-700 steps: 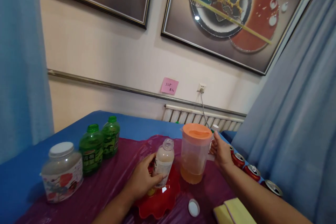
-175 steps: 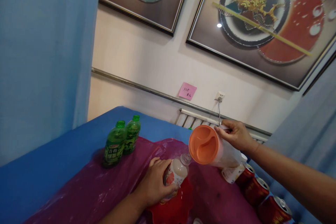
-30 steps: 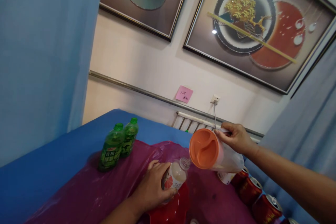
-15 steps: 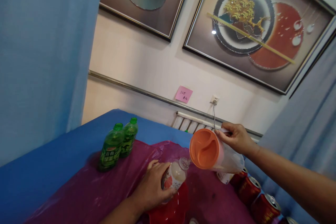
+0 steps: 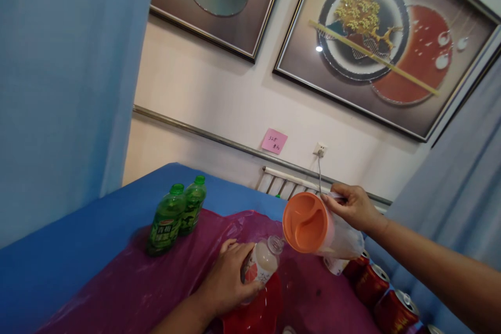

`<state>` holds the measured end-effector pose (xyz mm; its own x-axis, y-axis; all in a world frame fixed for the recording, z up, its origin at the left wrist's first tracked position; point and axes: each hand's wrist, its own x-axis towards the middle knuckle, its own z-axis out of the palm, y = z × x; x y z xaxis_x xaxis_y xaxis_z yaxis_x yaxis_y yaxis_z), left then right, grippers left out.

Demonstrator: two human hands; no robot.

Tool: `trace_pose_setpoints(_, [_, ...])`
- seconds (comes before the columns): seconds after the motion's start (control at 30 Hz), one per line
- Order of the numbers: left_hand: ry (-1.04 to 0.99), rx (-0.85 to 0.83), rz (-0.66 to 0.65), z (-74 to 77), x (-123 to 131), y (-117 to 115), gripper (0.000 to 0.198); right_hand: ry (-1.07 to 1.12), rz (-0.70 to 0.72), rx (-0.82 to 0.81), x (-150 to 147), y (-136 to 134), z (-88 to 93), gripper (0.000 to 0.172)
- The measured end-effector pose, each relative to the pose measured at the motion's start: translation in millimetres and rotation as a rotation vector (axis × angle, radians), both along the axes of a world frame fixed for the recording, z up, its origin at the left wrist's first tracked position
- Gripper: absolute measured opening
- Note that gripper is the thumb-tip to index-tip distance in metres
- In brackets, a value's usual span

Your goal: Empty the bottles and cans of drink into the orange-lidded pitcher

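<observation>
My left hand (image 5: 225,276) is wrapped round a small clear bottle (image 5: 261,262) of pale liquid, tilted with its open neck toward the upper right, over a red dish (image 5: 258,313). My right hand (image 5: 352,206) grips the handle of a clear plastic jug (image 5: 340,237) with an orange lid (image 5: 307,222), tipped on its side so the lid's spout is just above the bottle's neck. The jug looks almost drained.
Two green bottles (image 5: 174,216) stand on the blue table (image 5: 78,250) at the left edge of a purple plastic sheet (image 5: 156,287). Red cans (image 5: 387,302) lie in a row at the right, by a blue curtain (image 5: 457,182). A radiator (image 5: 289,185) lines the wall behind.
Over the last second almost nothing has moved; both hands hold the same pose. Far earlier the jug stood upright with orange liquid in it.
</observation>
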<state>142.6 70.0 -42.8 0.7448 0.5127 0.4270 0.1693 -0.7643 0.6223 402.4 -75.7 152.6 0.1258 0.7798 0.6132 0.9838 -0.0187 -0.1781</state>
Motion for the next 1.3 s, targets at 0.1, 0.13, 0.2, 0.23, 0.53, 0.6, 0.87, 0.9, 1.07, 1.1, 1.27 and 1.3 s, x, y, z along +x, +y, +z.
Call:
trace_pose_setpoints(0.1, [-0.003, 0.0, -0.002, -0.3, 0.1, 0.2, 0.057, -0.003, -0.004, -0.007, -0.7, -0.1, 0.3, 0.048])
trace_pose_setpoints(0.13, [-0.002, 0.0, -0.002, -0.3, 0.0, 0.2, 0.056, -0.002, -0.006, -0.011, -0.9, -0.1, 0.4, 0.048])
trace_pose_setpoints(0.2, [0.0, -0.004, -0.006, -0.4, 0.0, 0.3, 0.056, 0.001, -0.008, -0.018, -1.0, 0.0, 0.6, 0.048])
trace_pose_setpoints(0.23, [0.0, -0.007, -0.012, -0.5, 0.0, 0.4, 0.057, 0.002, -0.007, -0.021, -1.0, 0.1, 0.7, 0.048])
trace_pose_setpoints(0.53, [-0.013, -0.044, -0.033, 2.0, -0.8, -0.4, 0.062, 0.009, 0.006, -0.014, -2.7, 0.1, 0.8, 0.047])
trace_pose_setpoints(0.6, [-0.009, -0.046, -0.04, 3.3, -1.4, -1.1, 0.06, 0.007, 0.006, -0.023, -2.4, 0.0, 0.8, 0.048])
trace_pose_setpoints(0.87, [-0.027, -0.01, -0.041, 1.3, -0.6, -1.0, 0.054, 0.009, 0.002, -0.032, -1.3, -0.1, 0.6, 0.048])
trace_pose_setpoints(0.9, [-0.03, -0.004, -0.044, 0.8, -0.5, -0.9, 0.052, 0.01, 0.004, -0.033, -1.3, -0.2, 0.7, 0.048])
trace_pose_setpoints(1.07, [-0.032, 0.009, -0.045, -0.3, -1.0, -0.5, 0.053, 0.009, 0.001, -0.027, -1.9, -0.7, 1.7, 0.048])
trace_pose_setpoints(1.1, [-0.031, 0.008, -0.045, -0.4, -1.1, -0.5, 0.053, 0.007, 0.0, -0.027, -2.2, -0.7, 1.9, 0.048])
trace_pose_setpoints(1.27, [-0.038, 0.0, -0.054, -2.8, -0.6, -0.1, 0.054, -0.001, -0.002, -0.028, -3.2, -0.6, 2.0, 0.049])
trace_pose_setpoints(1.3, [-0.042, 0.002, -0.054, -3.7, -0.3, 0.1, 0.052, -0.003, -0.003, -0.029, -3.2, -0.5, 1.9, 0.049])
